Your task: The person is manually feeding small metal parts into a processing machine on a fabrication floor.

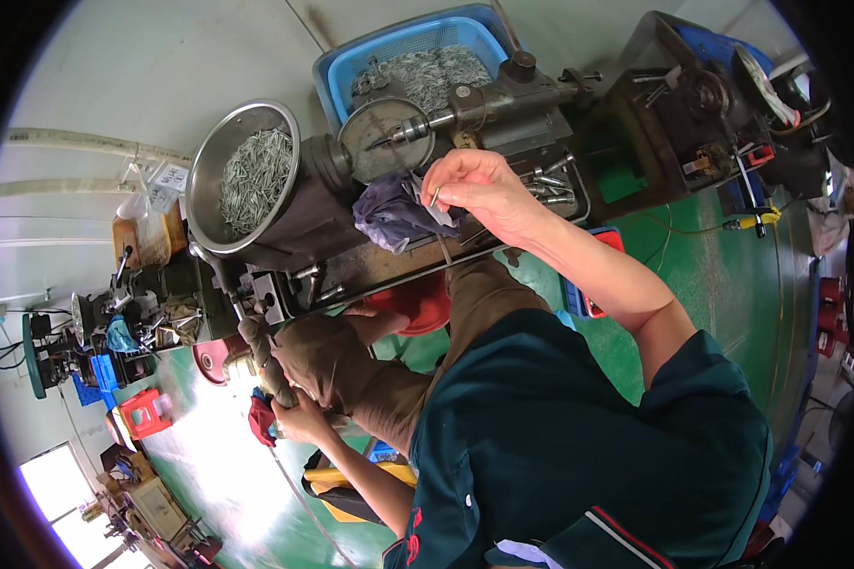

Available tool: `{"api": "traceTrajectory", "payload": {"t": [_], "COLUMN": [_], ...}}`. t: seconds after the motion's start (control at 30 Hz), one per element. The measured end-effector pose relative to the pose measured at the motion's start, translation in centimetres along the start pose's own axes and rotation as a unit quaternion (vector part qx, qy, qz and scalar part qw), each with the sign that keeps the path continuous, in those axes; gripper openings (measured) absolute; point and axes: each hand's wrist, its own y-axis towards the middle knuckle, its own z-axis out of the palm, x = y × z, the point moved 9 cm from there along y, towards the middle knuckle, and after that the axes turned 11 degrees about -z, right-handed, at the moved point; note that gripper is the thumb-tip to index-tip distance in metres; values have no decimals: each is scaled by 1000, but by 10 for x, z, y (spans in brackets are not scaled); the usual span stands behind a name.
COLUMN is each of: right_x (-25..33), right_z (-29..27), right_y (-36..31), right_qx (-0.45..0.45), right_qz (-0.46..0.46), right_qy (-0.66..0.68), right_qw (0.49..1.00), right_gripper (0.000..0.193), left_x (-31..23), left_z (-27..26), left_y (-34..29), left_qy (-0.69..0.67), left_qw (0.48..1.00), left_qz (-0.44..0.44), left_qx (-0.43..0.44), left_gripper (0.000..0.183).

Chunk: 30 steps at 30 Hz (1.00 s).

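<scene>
Dark green work clothing point(579, 446) fills the lower right of the head view, closest to the lens, with the person's brown-clad knee point(351, 370) bent up in front of it.

From that sleeve the bare right forearm runs up to the right hand point(479, 190), which is raised over the bed of a small lathe-like machine point(503, 104). Its thumb and forefinger are pinched on a small metal pin point(436, 196), held just beside a crumpled grey-purple rag point(394, 213) that lies on the machine. The pin sits a little below the round silver chuck face point(384, 137) and near a few loose metal parts in the machine's tray point(555, 185).

The left hand point(299, 417) is low in the picture, beside the knee, with its fingers clenched around the dark handle of a lever point(261, 356) that rises toward the machine's front. A red cloth point(261, 417) is just beside that hand.

To the left of the chuck, a steel bowl point(209, 204) tilted toward the camera holds a heap of small silvery pins. Behind the machine, a blue plastic crate point(351, 62) holds many more of the same. The floor point(731, 275) is painted green, and a yellow-and-black item point(337, 488) lies on it under the left forearm.
</scene>
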Motion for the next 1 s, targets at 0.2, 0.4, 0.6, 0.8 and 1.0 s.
{"api": "traceTrajectory", "payload": {"t": [0.2, 0.4, 0.6, 0.8, 1.0], "right_x": [3, -31, -70, 10, 27], "right_z": [14, -4, -44, -77, -83], "right_y": [-6, -20, -97, -54, -43], "right_qx": [20, -124, -224, -180, -201], "right_qz": [21, 112, 147, 35, 4], "right_qy": [-11, 280, 162, -13, -101], "right_qw": [1000, 945, 950, 983, 974], "right_gripper": [5, 8, 15, 19, 22], "left_x": [5, 6, -7, 0, 5], "left_z": [-1, 2, -3, 6, 5], "left_y": [-2, -3, 0, 3, 1], "left_qy": [-14, -17, -25, -6, -2], "left_qw": [1000, 1000, 999, 998, 998], "left_qz": [0, 10, 21, -7, -14], "left_qx": [-2, -3, 11, 59, 55], "left_gripper": [33, 33, 35, 38, 38]}}
